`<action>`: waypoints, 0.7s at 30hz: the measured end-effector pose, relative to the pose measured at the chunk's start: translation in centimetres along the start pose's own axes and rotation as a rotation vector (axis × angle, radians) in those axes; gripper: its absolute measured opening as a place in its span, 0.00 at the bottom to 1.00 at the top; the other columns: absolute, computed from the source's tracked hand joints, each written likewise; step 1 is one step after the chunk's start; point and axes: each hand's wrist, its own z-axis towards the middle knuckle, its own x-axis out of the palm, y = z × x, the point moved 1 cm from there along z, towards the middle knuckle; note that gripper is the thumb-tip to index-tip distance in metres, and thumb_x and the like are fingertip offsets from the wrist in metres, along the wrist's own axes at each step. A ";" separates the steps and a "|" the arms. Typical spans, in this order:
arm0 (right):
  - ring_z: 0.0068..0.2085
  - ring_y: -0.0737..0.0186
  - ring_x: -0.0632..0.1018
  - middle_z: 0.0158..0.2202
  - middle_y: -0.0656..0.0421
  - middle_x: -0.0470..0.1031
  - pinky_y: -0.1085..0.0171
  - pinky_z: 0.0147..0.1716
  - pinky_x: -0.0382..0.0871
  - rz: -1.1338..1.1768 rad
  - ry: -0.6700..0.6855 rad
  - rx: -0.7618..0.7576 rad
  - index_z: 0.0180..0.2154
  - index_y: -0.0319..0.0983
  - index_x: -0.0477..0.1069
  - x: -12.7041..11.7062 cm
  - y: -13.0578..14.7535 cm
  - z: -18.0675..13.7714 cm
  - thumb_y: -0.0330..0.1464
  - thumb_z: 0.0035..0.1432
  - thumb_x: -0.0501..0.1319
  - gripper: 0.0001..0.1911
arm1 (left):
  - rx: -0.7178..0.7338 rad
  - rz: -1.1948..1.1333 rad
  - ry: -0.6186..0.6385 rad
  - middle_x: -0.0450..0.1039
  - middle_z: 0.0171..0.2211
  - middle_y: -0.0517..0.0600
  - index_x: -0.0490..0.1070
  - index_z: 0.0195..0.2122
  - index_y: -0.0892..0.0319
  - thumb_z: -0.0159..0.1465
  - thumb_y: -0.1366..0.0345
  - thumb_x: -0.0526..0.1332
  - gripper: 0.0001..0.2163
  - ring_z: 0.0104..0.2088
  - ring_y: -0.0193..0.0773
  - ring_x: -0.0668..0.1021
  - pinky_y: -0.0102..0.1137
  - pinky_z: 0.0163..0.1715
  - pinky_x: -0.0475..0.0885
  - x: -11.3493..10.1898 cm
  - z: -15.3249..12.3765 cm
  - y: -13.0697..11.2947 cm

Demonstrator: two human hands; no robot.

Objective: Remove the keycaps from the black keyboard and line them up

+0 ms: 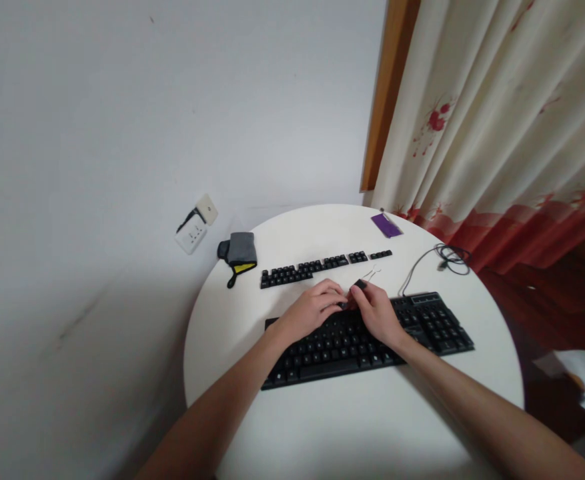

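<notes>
A black keyboard (422, 330) lies across a round white table (352, 427). My left hand (312, 310) rests on the keyboard's upper middle with its fingers curled down onto the keys. My right hand (379, 313) is beside it, pinching a small dark keycap (359, 285) at the keyboard's top edge. Behind the keyboard, rows of loose black keycaps (317, 267) lie lined up on the table. A thin wire puller (372, 273) lies just beyond my right hand.
A grey and yellow pouch (239, 253) sits at the table's back left edge. A purple card (386, 225) lies at the back. The keyboard's coiled cable (449, 259) lies at the right. A wall socket (192, 233) and a curtain (497, 133) stand behind.
</notes>
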 end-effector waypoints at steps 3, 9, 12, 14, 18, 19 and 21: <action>0.28 0.60 0.75 0.25 0.57 0.75 0.64 0.30 0.69 0.004 -0.019 0.012 0.28 0.39 0.69 -0.1 0.2 -0.1 0.46 0.64 0.53 0.20 | 0.009 -0.019 0.013 0.71 0.45 0.53 0.75 0.43 0.57 0.66 0.70 0.58 0.08 0.46 0.39 0.75 0.35 0.49 0.72 -0.1 0.1 -0.4; 0.39 0.54 0.79 0.35 0.52 0.80 0.58 0.43 0.70 -0.109 -0.089 -0.015 0.32 0.37 0.75 -1.4 0.6 0.4 0.43 0.64 0.54 0.19 | -0.051 -0.063 -0.129 0.76 0.40 0.53 0.75 0.41 0.58 0.64 0.67 0.62 0.06 0.43 0.41 0.76 0.37 0.47 0.71 -0.8 0.1 0.0; 0.49 0.53 0.77 0.46 0.51 0.78 0.56 0.53 0.66 -0.146 -0.083 -0.157 0.41 0.38 0.77 -2.1 1.2 0.4 0.40 0.63 0.56 0.16 | -0.086 -0.072 -0.178 0.77 0.39 0.53 0.76 0.40 0.58 0.63 0.65 0.63 0.06 0.42 0.40 0.77 0.37 0.47 0.72 -1.2 0.1 0.3; 0.50 0.54 0.76 0.47 0.52 0.78 0.56 0.55 0.65 -0.079 -0.051 -0.193 0.43 0.39 0.77 -2.2 1.5 0.3 0.39 0.63 0.56 0.15 | -0.104 -0.078 -0.194 0.77 0.39 0.53 0.76 0.40 0.58 0.63 0.65 0.63 0.06 0.41 0.40 0.77 0.37 0.46 0.72 -1.4 0.0 0.2; 0.38 0.59 0.79 0.34 0.56 0.80 0.57 0.45 0.71 0.148 0.064 -0.084 0.52 0.38 0.71 -1.8 1.8 0.1 0.38 0.63 0.57 0.18 | -0.126 -0.077 -0.193 0.77 0.37 0.52 0.77 0.38 0.59 0.62 0.65 0.64 0.05 0.39 0.39 0.77 0.36 0.44 0.72 -1.7 0.1 0.0; 0.35 0.60 0.79 0.32 0.58 0.79 0.59 0.43 0.71 0.180 0.078 -0.068 0.52 0.38 0.70 -1.7 1.8 0.1 0.38 0.62 0.57 0.18 | -0.129 -0.078 -0.197 0.77 0.36 0.52 0.77 0.38 0.59 0.62 0.66 0.64 0.05 0.39 0.39 0.77 0.35 0.43 0.72 -1.7 0.1 -0.1; 0.33 0.62 0.77 0.29 0.59 0.76 0.61 0.41 0.70 0.215 0.084 -0.070 0.46 0.38 0.71 -1.6 1.8 0.1 0.36 0.62 0.57 0.13 | -0.134 -0.084 -0.204 0.76 0.36 0.52 0.77 0.38 0.59 0.61 0.66 0.65 0.05 0.38 0.38 0.77 0.34 0.42 0.72 -1.8 0.1 0.0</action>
